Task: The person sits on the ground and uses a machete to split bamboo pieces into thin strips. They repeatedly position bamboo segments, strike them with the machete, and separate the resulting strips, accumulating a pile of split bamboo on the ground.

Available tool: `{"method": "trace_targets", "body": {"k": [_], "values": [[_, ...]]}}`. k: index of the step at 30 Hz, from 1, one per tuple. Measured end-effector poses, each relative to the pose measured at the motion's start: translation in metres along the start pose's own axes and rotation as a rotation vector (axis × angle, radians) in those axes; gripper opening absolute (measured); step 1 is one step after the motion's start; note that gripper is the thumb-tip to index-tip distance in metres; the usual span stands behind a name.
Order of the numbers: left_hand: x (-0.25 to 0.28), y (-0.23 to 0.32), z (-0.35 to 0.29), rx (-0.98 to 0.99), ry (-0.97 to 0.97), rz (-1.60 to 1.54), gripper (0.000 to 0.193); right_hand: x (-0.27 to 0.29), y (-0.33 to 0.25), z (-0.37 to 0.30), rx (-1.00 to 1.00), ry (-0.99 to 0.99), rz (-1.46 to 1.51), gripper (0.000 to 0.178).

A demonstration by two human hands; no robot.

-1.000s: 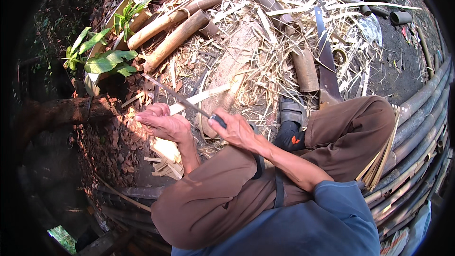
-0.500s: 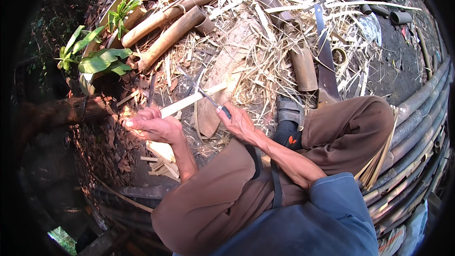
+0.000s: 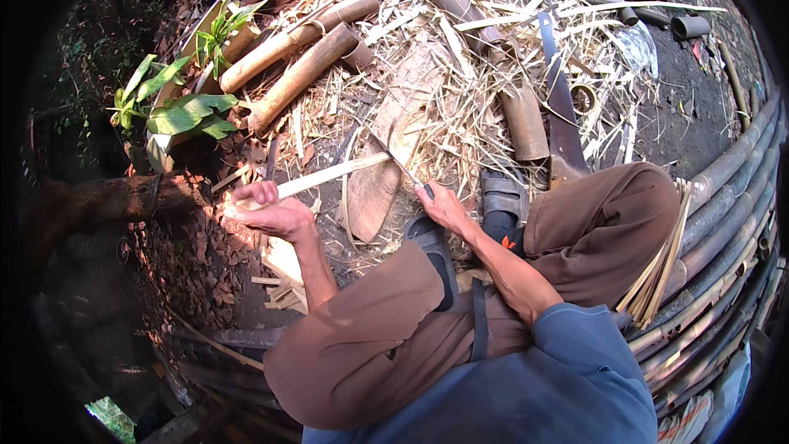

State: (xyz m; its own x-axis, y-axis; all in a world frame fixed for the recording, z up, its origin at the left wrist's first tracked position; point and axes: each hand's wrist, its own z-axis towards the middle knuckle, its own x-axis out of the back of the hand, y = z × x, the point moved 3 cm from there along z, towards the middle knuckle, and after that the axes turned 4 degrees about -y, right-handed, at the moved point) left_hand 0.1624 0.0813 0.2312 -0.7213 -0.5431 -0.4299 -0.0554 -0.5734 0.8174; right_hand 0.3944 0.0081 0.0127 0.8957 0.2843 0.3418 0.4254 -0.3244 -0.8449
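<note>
1. Head view, left hand [image 3: 275,215]: fingers curled shut on the near end of a pale bamboo strip [image 3: 333,173]; exact finger contact partly hidden.
2. Strip position: extended from the left hand toward the right and slightly forward, far end above a wooden plank [image 3: 370,205].
3. Right hand [image 3: 448,210]: fingers wrapped around the dark handle of a knife [image 3: 403,168]; blade angled forward and left, across the strip's far end. Blade-to-strip contact: cannot tell.
4. Plank: flat on the ground, bordered by pale shavings [image 3: 460,123].
5. Right of plank: bamboo tube [image 3: 526,125], with a handsaw [image 3: 562,111] just beside.
6. Forward left: bamboo lengths [image 3: 304,74] near a green-leaved plant [image 3: 185,113].
7. Far right: bamboo poles [image 3: 715,214], laid side by side.
</note>
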Motion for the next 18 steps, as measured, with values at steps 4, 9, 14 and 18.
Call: {"method": "trace_targets", "body": {"k": [4,9,14,18], "values": [[-0.002,0.002,0.009,0.097,-0.092,-0.1,0.059,0.011,-0.017,-0.005,0.036,-0.052,-0.016,0.039],[-0.017,0.005,0.001,0.075,-0.111,-0.027,0.051,0.009,0.008,-0.006,0.052,0.052,0.079,0.04],[0.002,0.014,0.003,-0.185,0.096,0.226,0.042,0.013,0.003,-0.004,0.015,-0.051,0.131,0.051],[0.001,0.023,0.003,-0.031,0.207,0.184,0.039,0.002,-0.019,-0.021,-0.035,-0.072,0.209,0.046]]}}
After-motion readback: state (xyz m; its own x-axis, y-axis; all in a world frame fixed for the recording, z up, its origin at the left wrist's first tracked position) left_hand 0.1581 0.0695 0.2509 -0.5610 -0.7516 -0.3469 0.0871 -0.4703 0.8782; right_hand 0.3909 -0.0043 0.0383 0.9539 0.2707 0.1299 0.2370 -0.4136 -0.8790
